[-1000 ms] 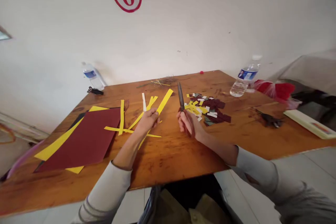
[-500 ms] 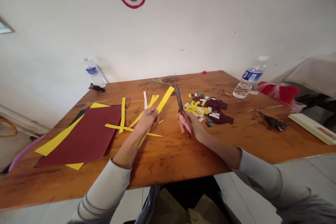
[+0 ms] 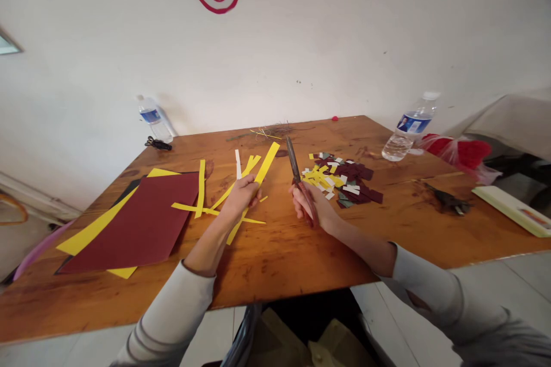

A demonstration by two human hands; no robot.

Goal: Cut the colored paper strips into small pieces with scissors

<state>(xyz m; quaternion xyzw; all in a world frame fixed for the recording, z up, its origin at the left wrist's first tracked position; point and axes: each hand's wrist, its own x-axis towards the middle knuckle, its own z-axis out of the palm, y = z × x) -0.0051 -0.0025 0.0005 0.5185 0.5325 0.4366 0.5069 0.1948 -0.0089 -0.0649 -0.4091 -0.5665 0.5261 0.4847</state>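
Observation:
My left hand [image 3: 243, 195] pinches a yellow paper strip [image 3: 269, 161], whose upper end points up and to the right. Dark-bladed scissors [image 3: 294, 163] with reddish handles are gripped in my right hand [image 3: 314, 203], blades pointing away from me. A small gap separates the strip from the blades. More yellow strips [image 3: 201, 189] and a white strip [image 3: 238, 164] lie on the table left of and beneath my left hand. Just beyond my right hand is a pile of small cut paper pieces [image 3: 344, 175] in maroon, yellow, white and grey-green.
Maroon paper [image 3: 142, 223] overlaps yellow and black sheets at left. One water bottle [image 3: 152, 116] stands back left, another [image 3: 408, 126] back right. Pliers [image 3: 450, 200] and a pale case [image 3: 510, 210] lie at right. Thin wires [image 3: 273, 132] lie by the wall.
The yellow strip in my left hand has shifted slightly left, away from the scissors. My right hand and the scissors have stayed almost in place.

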